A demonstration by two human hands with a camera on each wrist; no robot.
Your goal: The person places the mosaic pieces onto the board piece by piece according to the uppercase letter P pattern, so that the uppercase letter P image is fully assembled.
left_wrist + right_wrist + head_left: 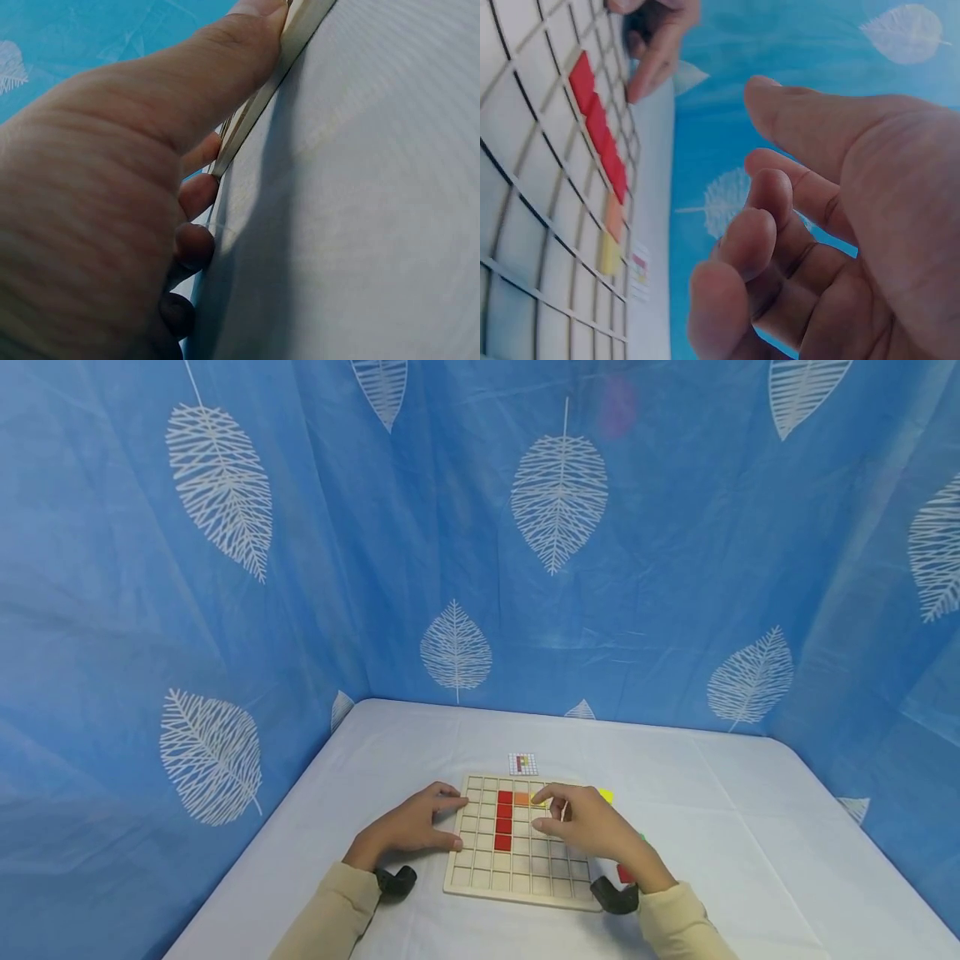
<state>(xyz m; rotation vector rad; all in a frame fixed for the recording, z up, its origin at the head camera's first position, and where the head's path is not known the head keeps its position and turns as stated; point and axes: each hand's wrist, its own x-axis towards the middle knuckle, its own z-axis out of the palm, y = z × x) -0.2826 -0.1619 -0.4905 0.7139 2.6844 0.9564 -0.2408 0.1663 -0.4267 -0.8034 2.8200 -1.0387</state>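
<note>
A wooden grid board lies flat on the table. A column of red tiles fills several of its cells, with an orange tile beside the top one. Then comes a yellow tile, partly covered by fingers in the head view. At the board's left edge, my left hand touches the rim with thumb and fingertips spread apart. My right hand hovers over the upper right cells, its index fingertip near the yellow tile. Its thumb and fingers stand apart with nothing between them in the right wrist view.
A small card printed with a coloured grid pattern lies beyond the board. Right of the board, partly behind my right arm, show yellow, green and red pieces. Blue leaf-patterned curtains surround the white-covered table.
</note>
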